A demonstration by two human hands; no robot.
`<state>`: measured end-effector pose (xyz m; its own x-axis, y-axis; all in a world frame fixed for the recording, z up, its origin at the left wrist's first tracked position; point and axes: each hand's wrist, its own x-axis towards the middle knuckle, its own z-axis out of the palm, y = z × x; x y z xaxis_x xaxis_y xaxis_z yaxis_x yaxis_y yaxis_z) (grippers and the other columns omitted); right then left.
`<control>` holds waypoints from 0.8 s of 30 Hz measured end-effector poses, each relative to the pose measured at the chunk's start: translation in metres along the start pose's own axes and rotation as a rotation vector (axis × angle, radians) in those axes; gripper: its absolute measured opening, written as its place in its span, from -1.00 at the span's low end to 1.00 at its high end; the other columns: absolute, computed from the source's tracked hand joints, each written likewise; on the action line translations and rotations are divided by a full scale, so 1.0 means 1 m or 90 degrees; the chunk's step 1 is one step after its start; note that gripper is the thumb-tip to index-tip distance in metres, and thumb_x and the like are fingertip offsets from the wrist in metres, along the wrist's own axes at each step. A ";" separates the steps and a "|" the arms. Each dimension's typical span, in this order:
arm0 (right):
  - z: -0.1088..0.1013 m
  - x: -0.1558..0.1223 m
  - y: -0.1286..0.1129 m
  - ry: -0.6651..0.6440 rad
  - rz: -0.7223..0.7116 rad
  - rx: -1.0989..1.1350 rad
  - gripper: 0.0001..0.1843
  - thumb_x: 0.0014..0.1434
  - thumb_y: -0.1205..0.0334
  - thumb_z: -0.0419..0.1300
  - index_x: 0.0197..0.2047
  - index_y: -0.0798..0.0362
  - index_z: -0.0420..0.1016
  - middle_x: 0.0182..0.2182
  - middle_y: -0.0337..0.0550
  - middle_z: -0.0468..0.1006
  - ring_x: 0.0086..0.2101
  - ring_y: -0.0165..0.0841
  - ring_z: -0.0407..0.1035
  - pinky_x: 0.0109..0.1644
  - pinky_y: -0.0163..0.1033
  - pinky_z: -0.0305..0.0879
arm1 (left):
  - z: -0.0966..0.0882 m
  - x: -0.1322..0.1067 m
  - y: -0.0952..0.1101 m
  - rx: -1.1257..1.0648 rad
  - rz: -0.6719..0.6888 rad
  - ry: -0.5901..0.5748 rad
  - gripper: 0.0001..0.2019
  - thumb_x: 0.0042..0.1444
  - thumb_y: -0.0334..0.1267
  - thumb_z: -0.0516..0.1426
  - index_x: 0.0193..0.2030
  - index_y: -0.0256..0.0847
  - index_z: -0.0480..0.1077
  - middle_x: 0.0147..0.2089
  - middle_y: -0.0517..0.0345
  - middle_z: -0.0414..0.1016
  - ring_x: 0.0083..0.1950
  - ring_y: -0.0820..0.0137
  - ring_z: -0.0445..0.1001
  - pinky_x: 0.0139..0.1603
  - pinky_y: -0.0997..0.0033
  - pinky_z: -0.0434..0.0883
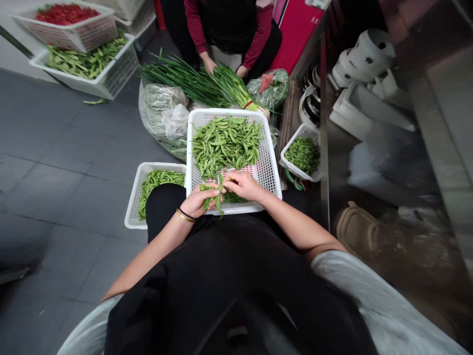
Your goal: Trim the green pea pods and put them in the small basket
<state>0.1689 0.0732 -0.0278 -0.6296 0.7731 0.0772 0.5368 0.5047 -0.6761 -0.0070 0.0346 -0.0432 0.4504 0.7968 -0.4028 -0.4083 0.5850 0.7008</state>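
A white plastic basket [269, 167] rests on my lap, heaped with green pea pods [225, 143]. My left hand [199, 201], with a bracelet at the wrist, is closed around a few pea pods [218, 197] at the basket's near edge. My right hand [242, 185] pinches the top of one of those same pods, fingertips meeting the left hand's. A second white basket [135, 202] on the floor beside my left knee holds more green pods [157, 180].
Across from me a person in red sleeves handles long green chives [195, 81] over plastic bags [162, 111]. A small basket of greens [303, 155] stands at right by a steel counter. Stacked baskets of pods [88, 61] and red chillies [64, 14] stand at far left.
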 end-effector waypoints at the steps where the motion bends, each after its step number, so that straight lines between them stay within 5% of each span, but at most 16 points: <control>1: 0.005 0.001 -0.003 0.017 0.002 -0.072 -0.70 0.29 0.18 -0.05 -0.34 0.12 0.40 -0.38 -0.10 0.48 -0.34 -0.39 0.32 -0.20 -0.32 0.17 | 0.001 0.001 -0.001 -0.020 -0.003 0.011 -0.78 -0.19 -0.30 0.32 -0.41 -0.37 0.44 -0.57 0.07 0.46 -0.72 0.60 0.15 -0.75 0.59 0.05; 5: 0.008 -0.004 -0.005 0.057 0.012 -0.246 -0.63 0.31 0.16 -0.13 -0.30 0.14 0.43 -0.32 -0.01 0.47 -0.33 -0.34 0.31 -0.24 -0.29 0.15 | 0.000 0.003 -0.003 -0.100 0.007 0.112 -0.74 -0.26 -0.33 0.34 -0.51 -0.32 0.33 -0.69 0.28 0.26 -0.71 0.60 0.17 -0.75 0.64 0.04; 11: -0.033 -0.027 0.018 0.127 0.120 -0.155 -0.70 0.29 0.21 -0.08 -0.33 0.11 0.42 -0.38 -0.09 0.46 -0.32 -0.35 0.32 -0.17 -0.29 0.20 | -0.008 -0.007 0.007 -0.005 0.193 0.259 -0.72 -0.24 -0.31 0.34 -0.43 -0.30 0.35 -0.68 0.29 0.29 -0.72 0.58 0.21 -0.74 0.59 0.11; 16: -0.021 -0.024 0.000 -0.038 0.048 -0.132 -0.60 0.27 0.04 0.02 0.08 0.08 0.32 -0.05 -0.01 0.46 -0.16 -0.30 0.37 -0.13 -0.27 0.22 | 0.000 -0.014 0.007 0.122 0.219 0.247 -0.76 -0.15 -0.25 0.32 -0.36 -0.29 0.41 -0.69 0.28 0.30 -0.72 0.55 0.22 -0.72 0.57 0.13; 20: -0.007 -0.017 -0.011 -0.199 0.034 -0.267 -0.67 0.33 0.15 -0.10 -0.15 0.10 0.45 -0.25 -0.02 0.55 -0.30 -0.29 0.40 -0.28 -0.28 0.15 | 0.006 -0.031 0.019 0.311 0.323 0.326 -0.81 -0.11 -0.37 0.29 -0.28 -0.24 0.50 -0.41 0.09 0.49 -0.41 0.39 0.45 -0.50 0.51 0.34; 22: -0.009 -0.017 -0.012 -0.228 0.001 -0.309 -0.71 0.31 0.22 -0.07 -0.21 0.11 0.45 -0.30 -0.01 0.55 -0.35 -0.30 0.39 -0.33 -0.29 0.10 | 0.012 -0.039 0.026 0.393 0.347 0.288 -0.77 -0.17 -0.47 0.29 -0.31 -0.20 0.53 -0.21 0.01 0.51 -0.10 0.25 0.45 -0.27 0.45 0.40; 24: -0.013 -0.017 -0.012 -0.232 -0.068 -0.315 -0.74 0.29 0.27 -0.05 -0.21 0.11 0.45 -0.29 -0.02 0.55 -0.36 -0.32 0.38 -0.35 -0.30 0.07 | 0.020 -0.043 0.028 0.449 0.294 0.197 -0.80 -0.21 -0.55 0.27 -0.43 -0.19 0.51 -0.27 -0.01 0.49 -0.03 0.19 0.41 -0.18 0.43 0.39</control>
<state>0.1805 0.0586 -0.0111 -0.7987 0.5715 -0.1882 0.6017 0.7579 -0.2522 -0.0222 0.0144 0.0054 0.0864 0.9944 -0.0608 0.1329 0.0490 0.9899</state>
